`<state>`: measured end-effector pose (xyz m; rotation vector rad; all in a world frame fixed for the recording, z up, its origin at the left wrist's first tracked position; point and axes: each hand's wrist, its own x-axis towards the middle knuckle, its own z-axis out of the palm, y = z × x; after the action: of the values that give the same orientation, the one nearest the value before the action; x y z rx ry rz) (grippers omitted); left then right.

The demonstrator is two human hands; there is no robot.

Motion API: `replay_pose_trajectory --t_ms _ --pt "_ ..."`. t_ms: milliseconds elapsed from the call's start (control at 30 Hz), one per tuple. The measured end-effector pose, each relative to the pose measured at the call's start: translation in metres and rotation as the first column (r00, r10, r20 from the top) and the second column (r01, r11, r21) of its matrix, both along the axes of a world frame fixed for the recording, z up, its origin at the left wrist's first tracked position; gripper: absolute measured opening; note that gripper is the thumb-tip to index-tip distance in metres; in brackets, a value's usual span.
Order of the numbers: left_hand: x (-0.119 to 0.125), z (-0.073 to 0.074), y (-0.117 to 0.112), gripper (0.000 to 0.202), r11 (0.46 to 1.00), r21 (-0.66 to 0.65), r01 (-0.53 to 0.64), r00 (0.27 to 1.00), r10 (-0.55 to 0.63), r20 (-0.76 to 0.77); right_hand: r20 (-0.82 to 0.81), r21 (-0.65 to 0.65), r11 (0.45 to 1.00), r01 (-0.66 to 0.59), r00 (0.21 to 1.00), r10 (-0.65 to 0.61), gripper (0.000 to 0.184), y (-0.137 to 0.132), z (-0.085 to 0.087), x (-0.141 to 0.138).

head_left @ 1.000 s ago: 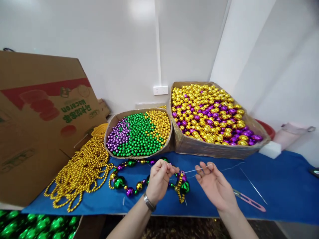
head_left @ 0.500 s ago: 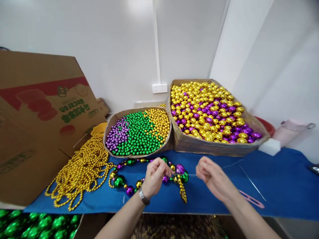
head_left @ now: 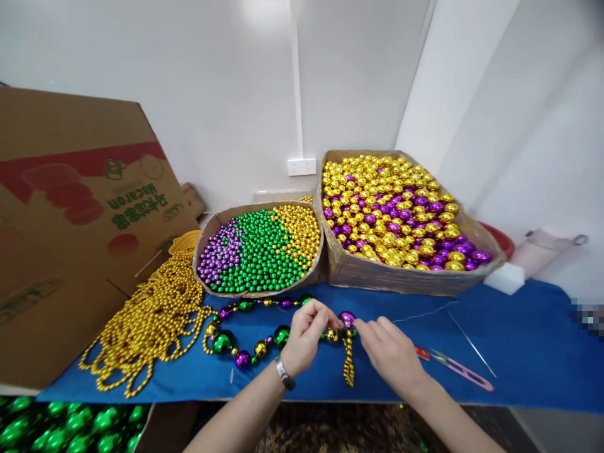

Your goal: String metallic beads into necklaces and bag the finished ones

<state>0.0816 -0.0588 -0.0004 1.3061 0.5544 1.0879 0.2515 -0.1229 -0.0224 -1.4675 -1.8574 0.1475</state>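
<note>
A bead necklace [head_left: 243, 359] of green, purple and gold balls lies in a loop on the blue cloth, with a short gold bead tassel [head_left: 348, 365] hanging at its right end. My left hand [head_left: 306, 336], a metal band at its wrist, is closed in a pinch beside the gold ball left of the tassel. Close to it, the bent fingers of my right hand [head_left: 389, 352] are pinched at the right side of a large purple ball [head_left: 346, 319]. A thin clear string [head_left: 425, 313] trails behind that hand; the stretch between my fingertips is hard to see.
Beyond stand a carton of small beads [head_left: 264, 251] and a larger carton of gold and purple balls [head_left: 396, 214]. Gold bead strands [head_left: 151, 314] heap at left near a tall cardboard box [head_left: 70, 251]. Pink-handled snips [head_left: 467, 374], a red packet [head_left: 422, 353] and a thin needle-like rod [head_left: 472, 343] lie right.
My right hand has moved left and down to the purple ball, closing the gap between my hands. My left hand has shifted slightly right. The red packet is now uncovered.
</note>
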Motion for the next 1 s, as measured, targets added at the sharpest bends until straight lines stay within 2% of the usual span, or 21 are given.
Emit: replay_pose_trajectory --t_ms 100,200,367,533,633,700,767,833,900,1000 --pt "0.006 0.01 0.003 0.027 0.997 -0.054 0.049 0.995 -0.044 0.09 0.141 0.026 0.999 -0.019 0.99 0.015 0.029 0.002 0.011 0.001" --pt "0.014 0.037 0.012 0.028 0.989 -0.088 0.116 0.977 -0.098 0.19 0.236 0.024 0.997 -0.075 0.97 0.067 0.034 0.011 0.044 0.009" --pt "0.02 0.098 0.031 0.025 0.985 0.06 0.162 0.944 -0.172 0.282 0.369 0.034 0.988 -0.151 0.92 0.128 0.033 0.031 0.121 0.021" --pt "0.015 0.163 0.046 0.02 0.969 0.224 0.106 0.932 -0.175 0.316 0.443 0.235 0.96 -0.156 0.896 0.037 0.034 0.052 0.186 0.014" --pt "0.011 0.2 0.053 0.023 0.961 0.273 0.041 0.954 -0.119 0.275 0.535 0.355 0.917 -0.182 0.844 -0.04 0.034 0.066 0.22 0.009" --pt "0.007 0.218 0.057 0.024 0.96 0.28 -0.015 0.967 -0.057 0.247 0.59 0.417 0.886 -0.202 0.802 -0.095 0.034 0.074 0.24 0.006" --pt "0.003 0.227 0.06 0.025 0.956 0.287 -0.059 0.969 -0.014 0.248 0.64 0.458 0.859 -0.231 0.756 -0.138 0.034 0.08 0.252 0.003" --pt "-0.002 0.228 0.062 0.025 0.951 0.3 -0.07 0.965 -0.012 0.263 0.688 0.477 0.837 -0.27 0.706 -0.165 0.035 0.085 0.256 0.001" --pt "-0.008 0.22 0.062 0.024 0.949 0.309 -0.058 0.962 -0.03 0.271 0.723 0.484 0.821 -0.304 0.668 -0.179 0.036 0.087 0.251 -0.001" --pt "-0.017 0.198 0.062 0.023 0.956 0.294 -0.012 0.964 -0.067 0.258 0.737 0.461 0.823 -0.333 0.659 -0.146 0.037 0.087 0.229 -0.002"
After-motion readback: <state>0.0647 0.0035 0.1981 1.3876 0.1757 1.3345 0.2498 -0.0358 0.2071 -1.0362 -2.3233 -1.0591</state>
